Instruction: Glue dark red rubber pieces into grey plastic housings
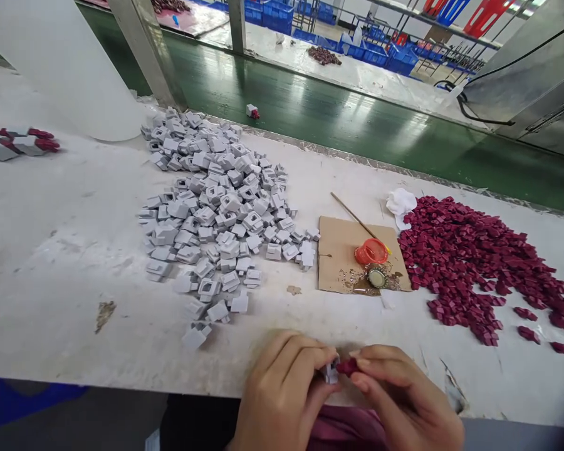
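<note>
Near the table's front edge, my left hand [289, 388] is closed round a small grey part [330, 370]. Just right of it, my right hand [399, 391] pinches a dark red part [347, 367] between thumb and fingers. The red part meets the grey part's open side; whether it sits inside is too small to tell. A large pile of grey parts [230, 200] lies ahead and to the left. A pile of dark red parts [474, 257] lies to the right. Between them is a cardboard sheet [336, 250] with a red cup [371, 251] and a round lid [376, 277].
A thin stick [355, 216] leans across the cardboard beside white tissue [401, 203]. Behind the table runs a green conveyor [310, 94] carrying one grey-and-red piece [252, 111]. A white cylinder [70, 69] and joined pieces [19, 143] are at left.
</note>
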The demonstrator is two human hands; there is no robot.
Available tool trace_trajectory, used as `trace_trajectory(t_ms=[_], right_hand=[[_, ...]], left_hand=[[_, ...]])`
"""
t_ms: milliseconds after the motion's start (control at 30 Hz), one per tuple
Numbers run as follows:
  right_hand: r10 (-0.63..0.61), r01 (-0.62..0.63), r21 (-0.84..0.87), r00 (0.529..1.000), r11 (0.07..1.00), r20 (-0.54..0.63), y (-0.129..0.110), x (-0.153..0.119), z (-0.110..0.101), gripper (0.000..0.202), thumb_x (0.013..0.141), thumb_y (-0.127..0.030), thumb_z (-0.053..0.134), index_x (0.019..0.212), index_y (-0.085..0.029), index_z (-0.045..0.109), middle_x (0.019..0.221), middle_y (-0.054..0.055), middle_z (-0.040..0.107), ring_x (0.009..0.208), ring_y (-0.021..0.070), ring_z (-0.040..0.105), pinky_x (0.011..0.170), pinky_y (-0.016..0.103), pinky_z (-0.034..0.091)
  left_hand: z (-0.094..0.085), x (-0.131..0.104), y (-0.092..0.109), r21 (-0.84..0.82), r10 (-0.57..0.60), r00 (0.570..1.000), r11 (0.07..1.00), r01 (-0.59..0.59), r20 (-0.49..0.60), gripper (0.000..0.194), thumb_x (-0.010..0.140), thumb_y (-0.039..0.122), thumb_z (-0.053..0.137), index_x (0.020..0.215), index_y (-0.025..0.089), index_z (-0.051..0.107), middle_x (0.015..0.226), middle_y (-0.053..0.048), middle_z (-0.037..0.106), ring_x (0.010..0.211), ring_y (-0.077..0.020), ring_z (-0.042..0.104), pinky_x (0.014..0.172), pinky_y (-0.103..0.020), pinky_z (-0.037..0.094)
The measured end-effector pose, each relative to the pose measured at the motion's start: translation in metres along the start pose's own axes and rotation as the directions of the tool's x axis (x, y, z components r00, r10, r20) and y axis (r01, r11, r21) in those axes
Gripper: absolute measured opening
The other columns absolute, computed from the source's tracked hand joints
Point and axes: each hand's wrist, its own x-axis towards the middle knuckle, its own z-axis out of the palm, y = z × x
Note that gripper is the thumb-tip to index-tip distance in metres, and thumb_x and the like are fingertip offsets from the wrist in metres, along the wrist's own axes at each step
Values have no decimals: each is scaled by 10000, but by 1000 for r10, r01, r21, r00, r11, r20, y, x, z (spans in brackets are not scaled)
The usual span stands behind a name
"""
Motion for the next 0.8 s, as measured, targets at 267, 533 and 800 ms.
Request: trace_trajectory(t_ms=[267,533,800], right_hand=[[-65,74,-88,992,993,104,2,-3,-6,188,862,-97,613,1019,-201,615,926,32,662,866,127,658,741,190,578],[-74,108,-105,954,989,291,-9,3,-9,253,862,-11,557,1055,-170,590,968,78,629,910,156,642,729,225,590],[-98,149,-174,956,973,276,-11,16,-19,319,907,-320,587,1184,-171,537,1075,102,630,999,167,635,813,223,576]], left_hand=[[-1,3,2,-5,-13,1000,1000,13,6,187,824,94,657,979,173,590,880,-41,687,835,-187,612,742,-282,511],[-1,3,2,-15,-28,999,999,29,29,217,817,32,623,978,175,597,892,-37,688,857,-182,609,755,-278,512],[-5,0,-1,52,-2,1000,999,1,17,340,774,131,682,1077,264,604,945,3,723,855,-185,667,795,-239,527]])
